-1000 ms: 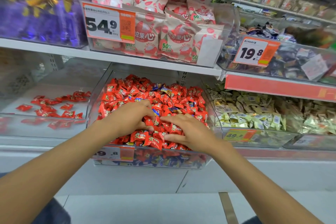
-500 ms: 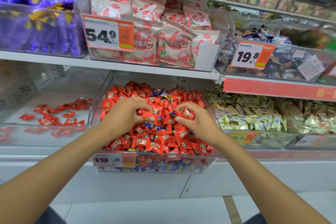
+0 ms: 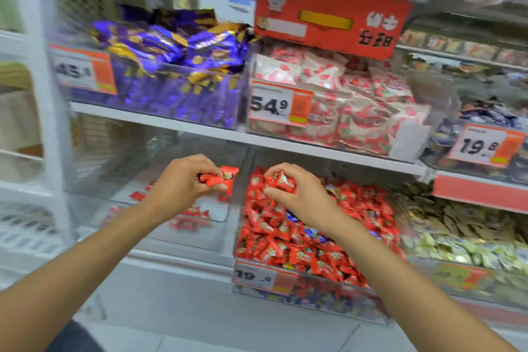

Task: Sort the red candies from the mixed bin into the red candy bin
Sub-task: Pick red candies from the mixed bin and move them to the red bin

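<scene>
while both forearms are reaching in from below, the left hand (image 3: 183,183) is pinching a few red candies (image 3: 219,178) above the red candy bin (image 3: 171,240), where other red pieces are lying scattered. just beside it, the right hand (image 3: 297,194) is curling round a second red cluster (image 3: 281,180) over the heaped mixed bin (image 3: 314,301). beyond, purple packs (image 3: 177,66) and pink-white bags (image 3: 351,111) are sitting on the upper shelf (image 3: 160,120).

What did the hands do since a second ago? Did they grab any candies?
Both hands came up out of the mixed bin, and each now grips red candies. The left hand swung left, to above the red candy bin. The right hand hangs over the mixed bin. Both bins stayed put, and the red candy bin holds only a few candies, as before.
</scene>
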### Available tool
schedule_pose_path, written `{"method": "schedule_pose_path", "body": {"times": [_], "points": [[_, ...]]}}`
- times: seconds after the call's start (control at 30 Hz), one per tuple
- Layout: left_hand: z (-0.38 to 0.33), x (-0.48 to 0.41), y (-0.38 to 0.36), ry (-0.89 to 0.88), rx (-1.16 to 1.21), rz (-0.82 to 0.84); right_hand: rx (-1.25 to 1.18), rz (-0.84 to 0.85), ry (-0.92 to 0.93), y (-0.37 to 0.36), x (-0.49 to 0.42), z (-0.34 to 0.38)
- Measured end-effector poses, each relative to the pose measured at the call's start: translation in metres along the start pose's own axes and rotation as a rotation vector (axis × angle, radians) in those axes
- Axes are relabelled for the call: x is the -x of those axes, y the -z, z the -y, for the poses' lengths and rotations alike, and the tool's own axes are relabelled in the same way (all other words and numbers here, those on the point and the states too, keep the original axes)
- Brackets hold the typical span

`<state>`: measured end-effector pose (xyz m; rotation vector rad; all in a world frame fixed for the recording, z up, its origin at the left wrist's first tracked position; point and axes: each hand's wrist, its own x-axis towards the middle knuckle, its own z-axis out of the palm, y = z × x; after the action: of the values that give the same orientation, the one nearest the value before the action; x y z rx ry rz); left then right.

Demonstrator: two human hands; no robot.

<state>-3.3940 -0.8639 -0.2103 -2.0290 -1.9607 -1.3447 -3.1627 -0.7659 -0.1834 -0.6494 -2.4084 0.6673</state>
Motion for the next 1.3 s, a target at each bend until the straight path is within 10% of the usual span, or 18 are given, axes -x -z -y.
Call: {"method": "schedule_pose_path", "body": {"times": [0.23, 0.4, 0.83, 1.07, 1.3], "points": [[0.119, 0.005, 0.052, 0.36, -0.274, -0.006, 0.175, 0.173, 0.044, -0.099, -0.114, 0.02], [0.149, 0.008, 0.048, 0.502, -0.345, 0.314, 0.481, 0.472, -0.024, -0.123, -0.144, 0.011], [-0.055, -0.002, -0.051, -0.066, 0.0, 0.292, 0.394, -0.041, -0.058, 0.042, 0.061, -0.066], [-0.096, 0.001, -0.123, -0.215, -0.321, 0.642, 0.35, 0.042, -0.153, 0.066, 0.11, -0.096], [-0.087, -0.013, -0.123, -0.029, -0.035, 0.449, 0.428, 0.236, -0.188, 0.051, 0.117, -0.107]]}}
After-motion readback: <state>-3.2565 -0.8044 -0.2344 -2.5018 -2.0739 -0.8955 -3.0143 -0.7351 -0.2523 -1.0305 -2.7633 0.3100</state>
